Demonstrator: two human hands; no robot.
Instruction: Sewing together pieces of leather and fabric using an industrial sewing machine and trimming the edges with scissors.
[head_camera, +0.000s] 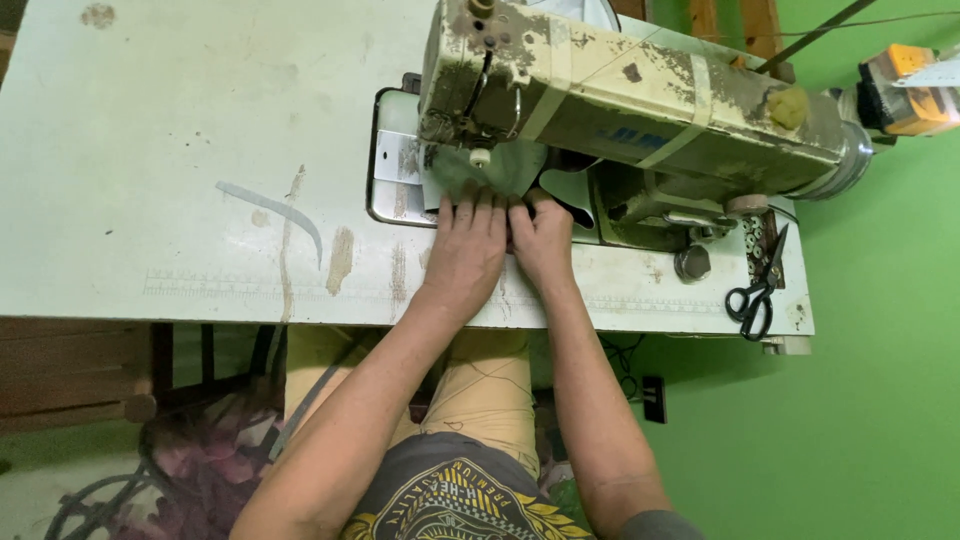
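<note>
- The left hand (468, 245) lies flat, palm down, fingers together, pressing a piece of grey-green cloth (480, 175) onto the bed of the sewing machine (640, 100).
- The right hand (543, 238) lies just beside it at 3 o'clock, the two hands touching side by side; its fingers curl onto the same cloth, and whether they pinch it I cannot tell.
- The cloth sits at 12 o'clock from both hands, under the needle end of the machine, with one edge curving away to 2 o'clock.
- Edges: the near edge of the pale table (200, 150) runs straight across below the wrists; its right end stops at 3 o'clock, just past the scissors (757, 290).
- Open room: the wide, stained table top stretches from 9 to 11 o'clock of the hands, bare but for marks and a printed ruler strip along the near edge.
- In the way: the machine's worn, tape-wrapped arm hangs over the cloth from 12 to 2 o'clock, closing that side; the metal plate (392, 180) lies at 10 o'clock under the needle head.
- The black scissors lie at 3 o'clock, well apart from the right hand, beside a round metal knob (692, 262).
- A yellow-and-grey device (905, 90) sits at 2 o'clock beyond the machine's wheel end.
- A green wall and floor (880, 400) fill the right side from 2 to 5 o'clock.
</note>
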